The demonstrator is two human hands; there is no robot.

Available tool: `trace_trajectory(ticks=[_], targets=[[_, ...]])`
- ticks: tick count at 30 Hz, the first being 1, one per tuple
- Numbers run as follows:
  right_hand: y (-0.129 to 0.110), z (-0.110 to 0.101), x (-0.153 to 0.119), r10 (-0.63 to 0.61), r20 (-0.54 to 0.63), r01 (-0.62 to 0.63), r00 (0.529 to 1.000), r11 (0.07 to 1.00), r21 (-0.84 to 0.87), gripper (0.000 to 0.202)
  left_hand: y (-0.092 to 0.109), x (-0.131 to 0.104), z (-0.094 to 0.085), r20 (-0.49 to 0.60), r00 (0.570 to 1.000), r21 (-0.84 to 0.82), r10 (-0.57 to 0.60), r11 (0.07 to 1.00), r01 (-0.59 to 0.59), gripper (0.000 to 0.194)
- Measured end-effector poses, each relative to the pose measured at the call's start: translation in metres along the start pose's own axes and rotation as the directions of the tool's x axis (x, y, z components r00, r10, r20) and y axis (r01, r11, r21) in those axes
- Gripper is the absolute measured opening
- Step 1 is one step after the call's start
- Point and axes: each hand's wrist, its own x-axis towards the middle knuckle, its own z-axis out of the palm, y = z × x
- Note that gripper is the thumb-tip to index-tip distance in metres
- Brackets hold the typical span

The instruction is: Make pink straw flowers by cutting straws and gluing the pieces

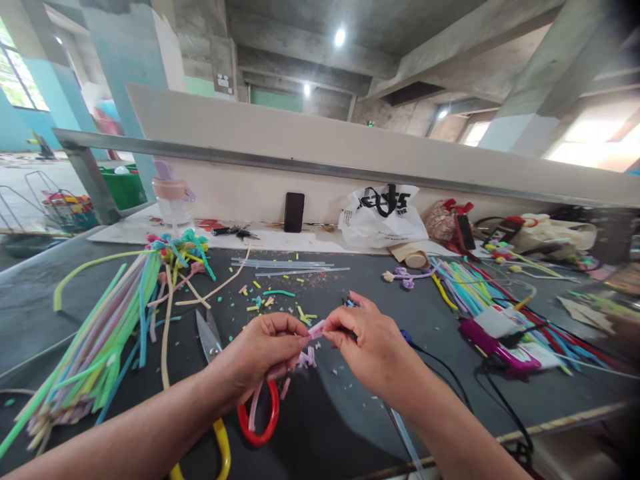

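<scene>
Between my two hands, over the middle of the dark table, is a small pink piece (pixel 317 329). My left hand (pixel 265 350) pinches its left end between thumb and fingers. On its right end, the fingertips of my right hand (pixel 363 333) are pressed together. Small lilac pieces (pixel 307 358) lie on the table just below. Scissors with a red and yellow handle (pixel 259 443) lie under and beside my left hand, blades pointing away. Next to my right hand is a blue-tipped tool (pixel 406 336) with a black cable.
Bundles of coloured fuzzy stems (pixel 100 340) lie at the left and right (pixel 480 293). A magenta device (pixel 500 347) is at the right. Along the back stand a bottle (pixel 173 200), a phone (pixel 295 212) and a white bag (pixel 383 217). Clear sticks (pixel 285 265) and small scraps lie mid-table.
</scene>
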Motion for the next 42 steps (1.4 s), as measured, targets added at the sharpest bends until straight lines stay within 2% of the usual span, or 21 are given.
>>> trace_trajectory(ticks=[9, 17, 19, 22, 26, 31, 36, 42], targets=[[-0.003, 0.002, -0.002, -0.016, 0.028, 0.015, 0.999, 1.0, 0.006, 0.015, -0.001, 0.0, 0.003, -0.069, 0.995, 0.134, 0.067, 0.989, -0.058, 0.03], [-0.006, 0.004, -0.001, -0.007, 0.023, 0.007, 1.0, 1.0, 0.012, 0.016, -0.007, 0.003, -0.001, -0.104, 0.979, 0.277, 0.173, 0.951, -0.138, 0.025], [-0.007, 0.003, -0.001, 0.02, 0.034, -0.021, 0.999, 0.999, 0.045, 0.014, -0.009, 0.004, -0.002, -0.102, 0.976, 0.276, 0.193, 0.948, -0.159, 0.024], [-0.008, 0.002, 0.0, 0.129, 0.05, -0.135, 0.99, 0.979, 0.155, 0.012, -0.007, 0.004, -0.001, -0.106, 0.978, 0.24, 0.18, 0.959, -0.151, 0.023], [-0.005, 0.002, 0.001, 0.263, 0.087, -0.277, 0.961, 0.906, 0.32, 0.024, -0.004, 0.002, 0.001, -0.116, 0.979, 0.197, 0.167, 0.97, -0.143, 0.023], [-0.003, 0.002, 0.002, 0.237, 0.169, -0.283, 0.957, 0.895, 0.346, 0.006, -0.006, 0.003, 0.001, -0.125, 0.975, 0.216, 0.183, 0.964, -0.153, 0.023], [-0.003, 0.004, 0.001, 0.232, 0.184, -0.287, 0.955, 0.88, 0.378, 0.008, -0.006, 0.002, 0.002, -0.125, 0.978, 0.231, 0.167, 0.963, -0.135, 0.024], [-0.001, 0.012, 0.0, 0.315, 0.262, -0.409, 0.912, 0.733, 0.543, 0.008, -0.006, 0.002, 0.002, -0.133, 0.981, 0.238, 0.143, 0.965, -0.109, 0.026]])
